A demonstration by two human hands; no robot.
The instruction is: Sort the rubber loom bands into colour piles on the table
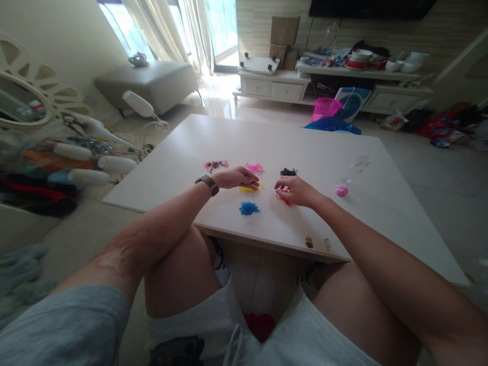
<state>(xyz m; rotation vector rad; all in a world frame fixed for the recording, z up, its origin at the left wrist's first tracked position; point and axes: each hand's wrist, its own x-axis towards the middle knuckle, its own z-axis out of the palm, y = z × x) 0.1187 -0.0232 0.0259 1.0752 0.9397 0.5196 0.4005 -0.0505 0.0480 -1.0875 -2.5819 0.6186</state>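
Small piles of thin loops, like loom bands, lie on the white table (213, 137). My left hand (238, 177) hovers over the yellow loops (248, 189), its fingers stretched out and a little apart. At the red loops (285, 200), my right hand (299, 191) has curled fingers drawn together; whatever lies between the tips is too small to make out. Blue loops (249, 208) are nearer the front edge. Behind the hands are pink loops (254, 168), black loops (288, 172) and a mixed-colour pile (215, 165).
To the right sit a pink round object (341, 190) and a clear plastic item (360, 162). A yellow cartoon charm (308, 242) and a small clear piece (327, 244) lie by the front edge. Beyond the table stands a pink basket (326, 109).
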